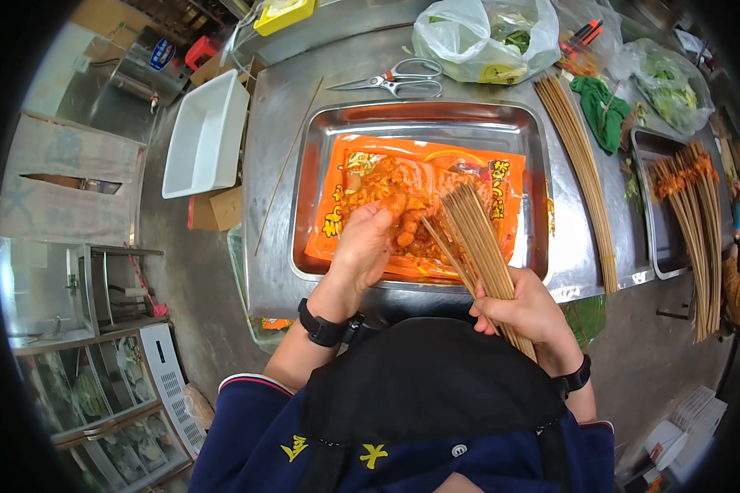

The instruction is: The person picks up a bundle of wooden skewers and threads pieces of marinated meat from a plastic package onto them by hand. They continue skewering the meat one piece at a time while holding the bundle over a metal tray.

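My right hand (522, 306) is wrapped round a thick bundle of wooden skewers (478, 238), whose upper ends lean over the metal tray (419, 115). One or two skewers slant apart from the bundle toward my left hand. Inside the tray lies an orange printed packet (325, 234) with red, sauced meat pieces (386, 177) on it. My left hand (366, 238) is over the packet's lower left part, its fingers and thumb closed on a piece of the sauced meat.
Scissors (390, 80) and plastic bags of greens (510, 70) lie behind the tray. Loose skewers (580, 164) rest to its right, beside a green cloth (600, 115). Filled skewers (691, 189) lean on a dark tray (662, 238) farther right. A white bin (205, 135) stands left.
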The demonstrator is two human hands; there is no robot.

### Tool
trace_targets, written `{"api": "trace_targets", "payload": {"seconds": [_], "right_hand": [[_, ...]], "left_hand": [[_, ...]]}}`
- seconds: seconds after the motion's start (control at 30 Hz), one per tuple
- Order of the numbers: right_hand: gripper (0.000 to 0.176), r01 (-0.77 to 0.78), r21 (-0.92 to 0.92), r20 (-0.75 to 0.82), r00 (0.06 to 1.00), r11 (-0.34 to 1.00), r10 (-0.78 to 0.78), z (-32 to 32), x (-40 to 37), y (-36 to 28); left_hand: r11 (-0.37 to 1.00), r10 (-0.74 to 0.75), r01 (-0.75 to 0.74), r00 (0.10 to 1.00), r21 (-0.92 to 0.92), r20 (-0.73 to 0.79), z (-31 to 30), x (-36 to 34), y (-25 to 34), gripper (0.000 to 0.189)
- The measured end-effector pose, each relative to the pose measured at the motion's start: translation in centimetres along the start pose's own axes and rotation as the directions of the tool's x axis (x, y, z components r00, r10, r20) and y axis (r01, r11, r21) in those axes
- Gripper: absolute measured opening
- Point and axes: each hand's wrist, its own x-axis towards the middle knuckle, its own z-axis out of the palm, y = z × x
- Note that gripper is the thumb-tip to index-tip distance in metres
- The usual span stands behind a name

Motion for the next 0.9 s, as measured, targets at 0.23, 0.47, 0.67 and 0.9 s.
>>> {"api": "trace_targets", "payload": {"seconds": [0.23,0.47,0.67,0.9], "right_hand": [[0.011,-0.008,-0.038,-0.007,1.000,0.999,0.008,-0.1,-0.2,0.0],[0.011,0.006,-0.047,-0.004,1.000,0.999,-0.006,0.0,-0.2,-0.1],[0.011,0.006,-0.060,-0.027,1.000,0.998,-0.007,0.1,-0.3,-0.2],[0.011,0.042,-0.069,-0.056,0.997,0.997,-0.046,0.2,-0.4,-0.2]], "left_hand": [[0.998,0.003,-0.001,0.999,-0.055,0.032,1.1,-0.6,0.4,0.022],[0.996,-0.043,0.036,0.995,0.079,0.091,0.1,-0.5,0.2,0.026],[0.999,-0.016,0.014,0.999,0.037,0.029,0.4,-0.5,-0.8,0.025],[0.998,0.011,-0.009,1.000,-0.057,0.028,1.4,-1.0,-1.6,0.022]]}}
